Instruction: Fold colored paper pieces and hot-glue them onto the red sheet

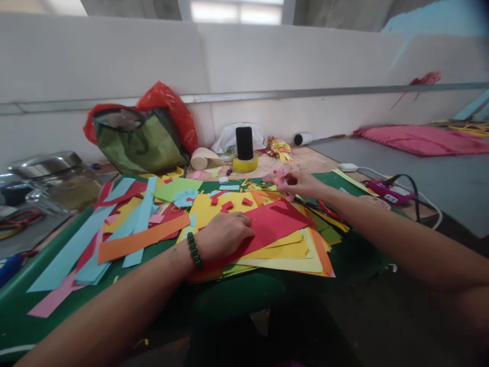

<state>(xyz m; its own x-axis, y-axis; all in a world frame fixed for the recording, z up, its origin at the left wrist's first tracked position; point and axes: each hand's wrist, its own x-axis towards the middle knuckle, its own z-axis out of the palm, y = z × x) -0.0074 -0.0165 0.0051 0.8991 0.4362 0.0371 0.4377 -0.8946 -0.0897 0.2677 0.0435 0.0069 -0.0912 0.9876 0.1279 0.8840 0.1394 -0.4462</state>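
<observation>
My left hand (225, 235), with a ring and a green bead bracelet, rests on a sheet of red paper (273, 223), its fingers curled and pressing it down. Under that sheet lies a stack of yellow, orange and green papers (282, 251). Beyond it, my right hand (301, 184) is closed around a pink glue gun (281, 178) that shows a small red light; its far end blends with paper scraps. Small red paper pieces (226, 206) lie on yellow paper just past my left hand. Scissors (326, 208) lie partly hidden below my right forearm.
Coloured paper strips (145, 238) cover the left of the green mat (23, 318). Behind stand a phone (244, 143) on a yellow tape roll (245, 163), a green bag (141, 140) and a glass jar (57, 178). A purple power strip (391, 192) with cables sits right.
</observation>
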